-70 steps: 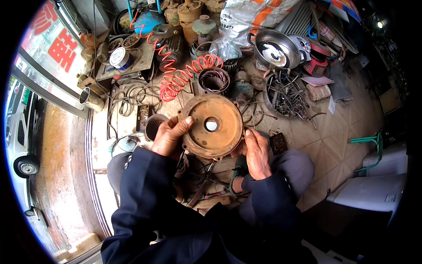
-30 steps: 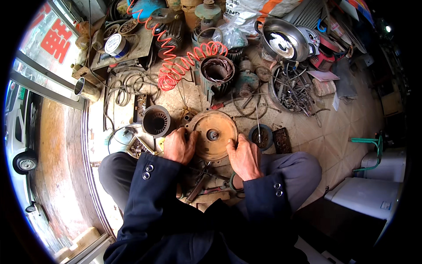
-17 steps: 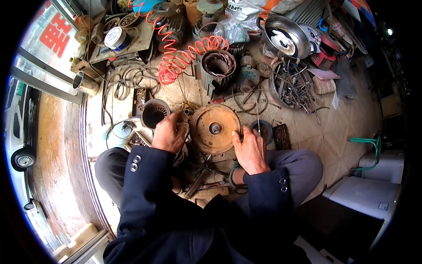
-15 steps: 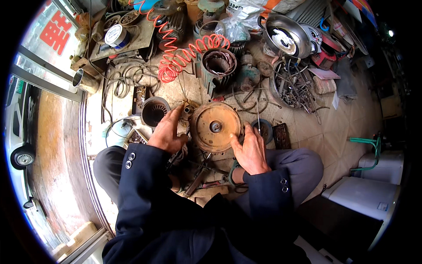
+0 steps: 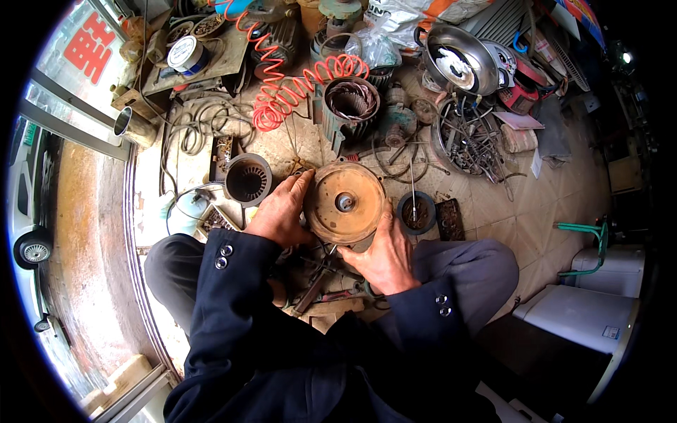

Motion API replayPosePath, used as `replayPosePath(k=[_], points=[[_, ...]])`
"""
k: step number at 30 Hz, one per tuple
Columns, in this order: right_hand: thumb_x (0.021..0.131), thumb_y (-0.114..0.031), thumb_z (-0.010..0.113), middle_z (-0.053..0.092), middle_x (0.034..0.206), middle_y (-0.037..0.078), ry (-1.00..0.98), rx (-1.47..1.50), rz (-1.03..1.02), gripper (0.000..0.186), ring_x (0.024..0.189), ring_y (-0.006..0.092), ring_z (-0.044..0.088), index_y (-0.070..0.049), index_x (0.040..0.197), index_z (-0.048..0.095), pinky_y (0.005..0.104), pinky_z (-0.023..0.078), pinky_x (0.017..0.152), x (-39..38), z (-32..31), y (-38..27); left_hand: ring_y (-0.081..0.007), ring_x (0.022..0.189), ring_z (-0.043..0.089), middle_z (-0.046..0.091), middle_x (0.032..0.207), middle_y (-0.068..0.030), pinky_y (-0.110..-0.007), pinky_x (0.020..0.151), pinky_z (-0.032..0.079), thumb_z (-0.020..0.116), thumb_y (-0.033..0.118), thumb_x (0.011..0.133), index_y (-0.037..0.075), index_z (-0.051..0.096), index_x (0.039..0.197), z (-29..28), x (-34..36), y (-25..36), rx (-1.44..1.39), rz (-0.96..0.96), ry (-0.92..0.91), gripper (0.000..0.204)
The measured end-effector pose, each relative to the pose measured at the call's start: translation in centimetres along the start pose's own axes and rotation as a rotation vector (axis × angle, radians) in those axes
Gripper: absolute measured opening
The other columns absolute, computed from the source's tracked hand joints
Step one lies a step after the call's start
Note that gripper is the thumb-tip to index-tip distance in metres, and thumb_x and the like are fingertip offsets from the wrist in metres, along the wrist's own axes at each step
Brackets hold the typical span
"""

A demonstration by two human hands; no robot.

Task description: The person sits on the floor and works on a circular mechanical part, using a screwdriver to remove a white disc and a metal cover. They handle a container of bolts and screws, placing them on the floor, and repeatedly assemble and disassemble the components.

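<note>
A rusty, round metal plate (image 5: 338, 187) lies between my knees, a shaft end showing in its central hole. My left hand (image 5: 278, 215) grips its left rim, fingers along the edge, thumb low and partly hidden. My right hand (image 5: 381, 257) holds the lower right rim, fingers curved round it and thumb reaching to the near edge. Left of the plate stands a dark slotted cylinder (image 5: 248, 180); on the right are a dark ring dish (image 5: 417, 213) with a thin rod in it and a small black tray (image 5: 450, 219). Tools partly show beneath my hands.
Behind are a motor housing (image 5: 351, 113) with windings, a red coiled hose (image 5: 271, 113), loose cables (image 5: 204, 127), a bowl of metal parts (image 5: 462, 141) and a steel pan (image 5: 458, 60). A glass doorway (image 5: 81, 113) borders the left, white containers (image 5: 575, 314) the right.
The plate, held raised 2.3 seconds ago, has been lowered onto a shaft. My left hand moved out left, then back to its rim; my right hand shifted toward the plate's near edge.
</note>
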State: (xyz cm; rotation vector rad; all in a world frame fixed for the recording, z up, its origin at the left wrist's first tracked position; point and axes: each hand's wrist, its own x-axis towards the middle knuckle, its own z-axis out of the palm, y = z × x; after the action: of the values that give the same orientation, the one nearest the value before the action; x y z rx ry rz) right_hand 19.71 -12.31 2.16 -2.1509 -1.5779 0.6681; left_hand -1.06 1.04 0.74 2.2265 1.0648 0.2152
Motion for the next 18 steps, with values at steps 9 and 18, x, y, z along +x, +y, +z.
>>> replayPosePath(k=[9, 18], points=[[0.069, -0.039, 0.095, 0.053, 0.130, 0.037, 0.104, -0.034, 0.000, 0.129, 0.115, 0.0497, 0.059, 0.014, 0.156, 0.016, 0.0535, 0.052, 0.099, -0.9, 1.6, -0.1, -0.0425, 0.135, 0.052, 0.056, 0.142, -0.0242, -0.044, 0.113, 0.047, 0.090, 0.016, 0.055, 0.002, 0.036, 0.158, -1.0, 1.0, -0.1, 0.029, 0.046, -0.070, 0.118], [0.069, -0.041, 0.095, 0.047, 0.140, 0.040, 0.098, -0.073, 0.048, 0.129, 0.124, 0.0536, 0.054, 0.013, 0.156, 0.018, 0.0558, 0.049, 0.105, -1.2, 1.8, -0.7, -0.0426, 0.131, 0.056, 0.058, 0.139, -0.0246, -0.045, 0.109, 0.049, 0.091, 0.017, 0.058, 0.002, 0.034, 0.158, -0.7, 0.8, 0.3, 0.078, 0.066, -0.004, 0.116]])
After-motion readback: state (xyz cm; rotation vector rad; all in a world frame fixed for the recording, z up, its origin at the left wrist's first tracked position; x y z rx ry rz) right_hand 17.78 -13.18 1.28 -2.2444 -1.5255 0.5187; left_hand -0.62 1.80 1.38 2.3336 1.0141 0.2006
